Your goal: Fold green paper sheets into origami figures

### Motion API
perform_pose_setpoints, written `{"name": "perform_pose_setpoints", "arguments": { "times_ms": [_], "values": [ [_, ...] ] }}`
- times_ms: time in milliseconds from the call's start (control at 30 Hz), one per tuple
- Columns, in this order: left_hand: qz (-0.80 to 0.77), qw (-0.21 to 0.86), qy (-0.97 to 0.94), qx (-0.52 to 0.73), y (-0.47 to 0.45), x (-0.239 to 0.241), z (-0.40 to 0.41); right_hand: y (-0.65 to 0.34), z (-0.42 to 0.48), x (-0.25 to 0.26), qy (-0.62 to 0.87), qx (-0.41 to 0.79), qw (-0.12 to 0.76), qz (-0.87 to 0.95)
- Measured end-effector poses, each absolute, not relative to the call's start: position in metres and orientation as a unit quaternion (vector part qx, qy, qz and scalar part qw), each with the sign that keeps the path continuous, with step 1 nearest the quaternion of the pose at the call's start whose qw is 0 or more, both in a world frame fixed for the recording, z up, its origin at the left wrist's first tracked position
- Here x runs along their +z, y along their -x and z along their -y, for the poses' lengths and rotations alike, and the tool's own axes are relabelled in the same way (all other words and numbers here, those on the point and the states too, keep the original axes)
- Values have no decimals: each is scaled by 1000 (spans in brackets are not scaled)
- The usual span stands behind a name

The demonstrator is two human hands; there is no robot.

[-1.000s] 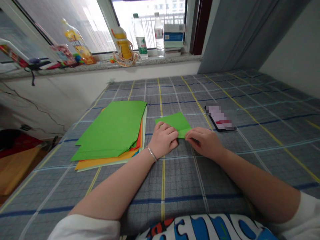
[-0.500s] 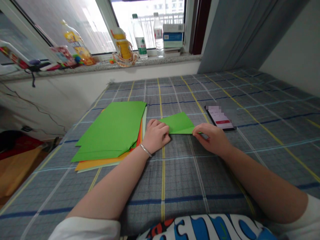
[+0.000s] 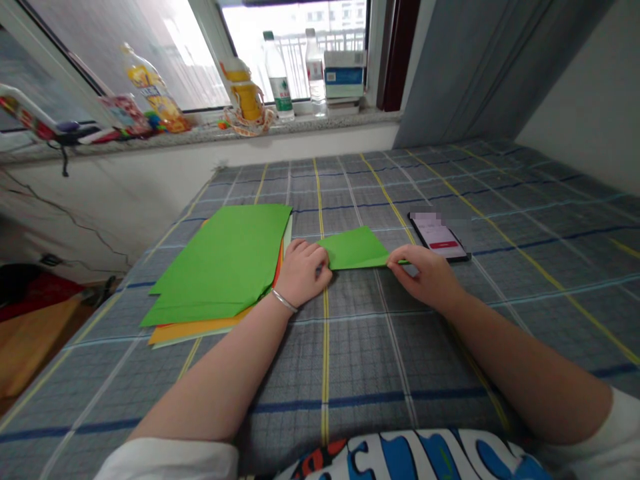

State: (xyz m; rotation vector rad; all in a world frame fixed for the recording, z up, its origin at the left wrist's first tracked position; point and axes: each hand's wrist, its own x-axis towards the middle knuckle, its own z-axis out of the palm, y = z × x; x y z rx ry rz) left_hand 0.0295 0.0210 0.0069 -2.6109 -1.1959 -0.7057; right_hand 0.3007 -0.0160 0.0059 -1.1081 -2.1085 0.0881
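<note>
Item: one folded green paper (image 3: 354, 248), lying on a checked bedspread (image 3: 350, 380) between the hands. Left hand (image 3: 303, 273) loosely curled, touching its left edge. Right hand (image 3: 425, 280) pinching its right corner. Stack of coloured paper (image 3: 215, 267) lay flat alongside, top sheet unfolded.

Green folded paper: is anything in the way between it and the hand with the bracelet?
Nothing visible is in the way. The left hand sits right at the left end of the folded green paper, with no gap that I can see, and the right hand holds its other tip.
</note>
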Motion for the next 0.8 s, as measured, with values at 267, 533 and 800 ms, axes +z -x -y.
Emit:
{"name": "perform_pose_setpoints", "arguments": {
  "times_ms": [267,533,800],
  "values": [
    [283,82,929,-224,-48,3,-10,-291,22,7,422,30,358,832],
    [298,76,920,-244,-43,2,-14,-295,22,10,433,-9,359,827],
    [324,66,918,-220,-41,3,-15,-303,19,10,456,-21,358,814]
  ]
}}
